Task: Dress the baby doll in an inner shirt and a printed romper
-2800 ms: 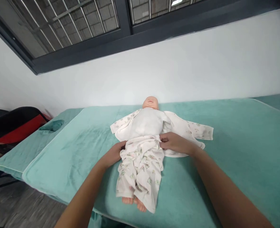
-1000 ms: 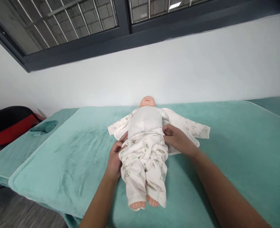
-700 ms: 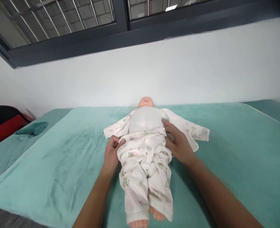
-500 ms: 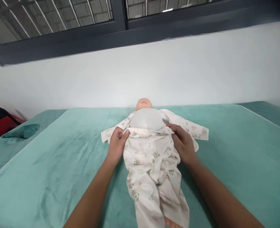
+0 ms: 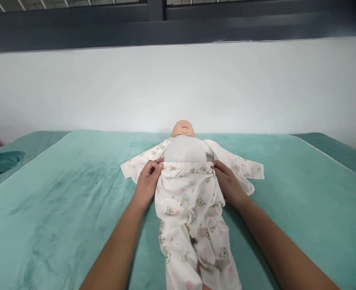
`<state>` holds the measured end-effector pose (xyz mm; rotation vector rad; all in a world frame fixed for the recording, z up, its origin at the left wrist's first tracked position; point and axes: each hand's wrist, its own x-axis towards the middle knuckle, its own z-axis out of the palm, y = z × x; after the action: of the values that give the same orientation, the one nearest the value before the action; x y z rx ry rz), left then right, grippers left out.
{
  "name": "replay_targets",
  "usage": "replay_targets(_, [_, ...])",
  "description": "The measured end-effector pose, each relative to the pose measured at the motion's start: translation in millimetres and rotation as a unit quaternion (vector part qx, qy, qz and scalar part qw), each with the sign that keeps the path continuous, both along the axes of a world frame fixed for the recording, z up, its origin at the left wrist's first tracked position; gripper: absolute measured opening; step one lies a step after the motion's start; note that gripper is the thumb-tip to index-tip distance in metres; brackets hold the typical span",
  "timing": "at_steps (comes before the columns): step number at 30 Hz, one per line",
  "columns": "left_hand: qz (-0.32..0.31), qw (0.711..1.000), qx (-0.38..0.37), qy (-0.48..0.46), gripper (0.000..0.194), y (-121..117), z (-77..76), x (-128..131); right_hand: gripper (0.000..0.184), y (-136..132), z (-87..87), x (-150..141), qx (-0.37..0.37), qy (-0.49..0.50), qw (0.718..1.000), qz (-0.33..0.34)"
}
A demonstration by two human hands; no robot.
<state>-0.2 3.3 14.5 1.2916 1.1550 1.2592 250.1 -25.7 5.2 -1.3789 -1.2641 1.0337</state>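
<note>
A baby doll (image 5: pixel 183 128) lies on its back with its head toward the wall. White baby pants (image 5: pixel 190 201) with printed animals cover its legs and reach up to its belly. At the left end of the waistband, my left hand (image 5: pixel 148 181) pinches the elastic between thumb and fingers. My right hand (image 5: pixel 228 181) grips the waistband's other end, its fingertips partly hidden by the cloth. Above the pants shows the doll's pale grey torso (image 5: pixel 185 149). A matching baby shirt (image 5: pixel 232 157) lies spread open under the doll, sleeves out to both sides.
A green sheet (image 5: pixel 75 201) covers the bed beneath the doll. Bunched green cloth (image 5: pixel 4 161) lies at the left edge. Behind the bed rises a white wall (image 5: pixel 178 88), with a dark window frame (image 5: pixel 105 28) above it.
The waistband, folded and uneven before, now runs straighter across the belly, a little higher. Both hands still hold its sides. The camera view has tilted down and levelled.
</note>
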Motion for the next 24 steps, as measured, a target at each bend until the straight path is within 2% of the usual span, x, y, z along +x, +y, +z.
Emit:
replay_targets(6, [-0.061, 0.997, 0.013, 0.040, 0.028, -1.7, 5.5, -2.7, 0.018, 1.9, -4.0, 6.1, 0.154, 0.006, 0.988, 0.011])
replay_targets(9, [-0.094, 0.991, 0.046, 0.088, 0.025, -1.0, 6.8, -3.1, 0.020, 4.1, -4.9, 8.5, 0.154, -0.018, 0.987, 0.035])
replay_targets(11, [-0.099, 0.983, 0.081, 0.130, 0.026, 1.2, 7.9, -2.0, 0.022, 5.6, -4.2, 7.6, 0.150, -0.030, 0.988, 0.027])
replay_targets(13, [-0.082, 0.976, 0.105, 0.172, 0.027, 4.7, 9.0, 0.1, 0.022, 7.9, -2.7, 5.3, 0.168, -0.046, 0.985, 0.010])
replay_targets(19, [0.041, 0.961, 0.124, 0.245, 0.034, 22.4, 11.6, 9.7, 0.021, 29.0, 10.4, -1.0, 0.230, -0.162, 0.958, -0.051])
replay_targets(22, [0.051, 0.958, 0.126, 0.252, 0.035, 36.3, 14.6, 14.6, 0.020, 50.4, 18.0, -2.2, 0.221, -0.202, 0.952, -0.062])
replay_targets(24, [0.056, 0.960, 0.113, 0.251, 0.035, 45.5, 16.1, 17.3, 0.021, 65.0, 19.1, -2.2, 0.178, -0.206, 0.959, -0.074])
